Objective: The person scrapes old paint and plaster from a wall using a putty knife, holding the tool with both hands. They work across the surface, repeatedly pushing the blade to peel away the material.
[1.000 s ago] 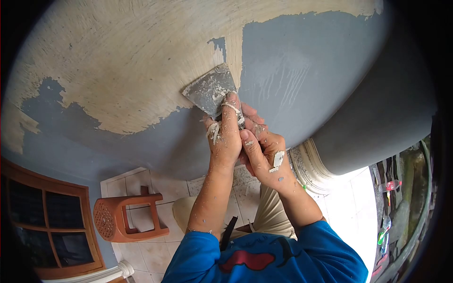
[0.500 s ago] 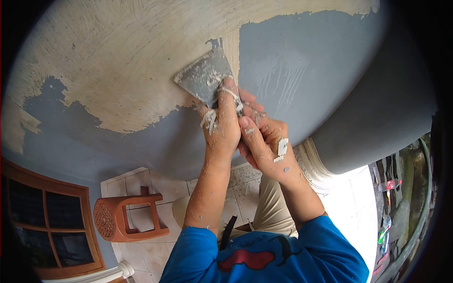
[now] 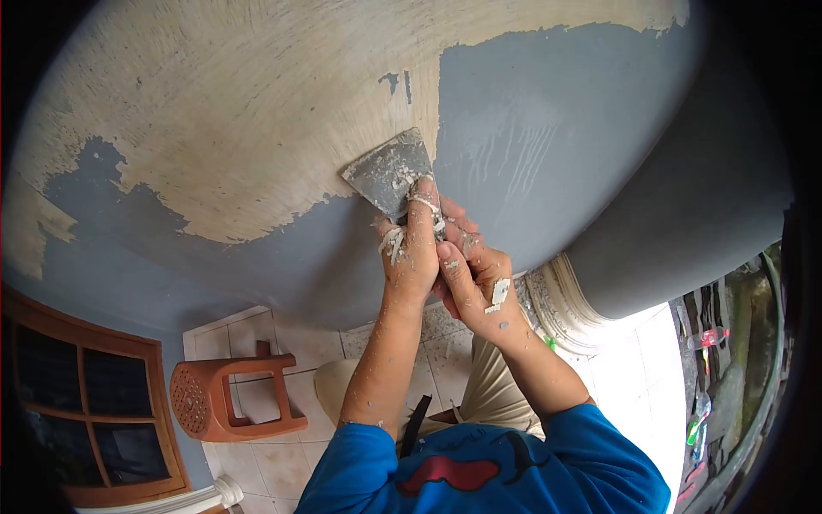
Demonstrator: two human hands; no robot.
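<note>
Pale floor tiles point(image 3: 308, 339) meet a grey wall point(image 3: 282, 283), much of whose upper part shows as a broad cream patch point(image 3: 257, 103) with ragged edges. Nearest are the person's blue shirt point(image 3: 548, 467) and beige trousers point(image 3: 492, 385), with both forearms reaching up from the sleeves. The left hand point(image 3: 409, 267) is closed round the scraper point(image 3: 387, 176) near its blade, one digit pressed along the metal. Beside it, the right hand point(image 3: 481, 278) grips lower down, its fingers wrapped around the handle, which the two hands mostly hide. Flakes cling to both hands and the forearms, and crumbs lie on the blade.

The scraper is in front of the cream patch, just above the ragged grey edge, its blade tilted; whether its front edge touches the wall cannot be told. It has drawn back a little towards the person over the last half second. Just beyond it, the grey paint left inside the cream has shrunk from one larger piece to a small chip point(image 3: 390, 82) and a thin strip point(image 3: 408, 86). That stretch of cream now looks nearly unbroken, though these two remnants are still attached.

Farther off, an orange stool point(image 3: 193, 401) lies on its side near a wood-framed window point(image 3: 90, 403); opposite, a dark grey column point(image 3: 676, 248) rises from a cream base point(image 3: 567, 304).
</note>
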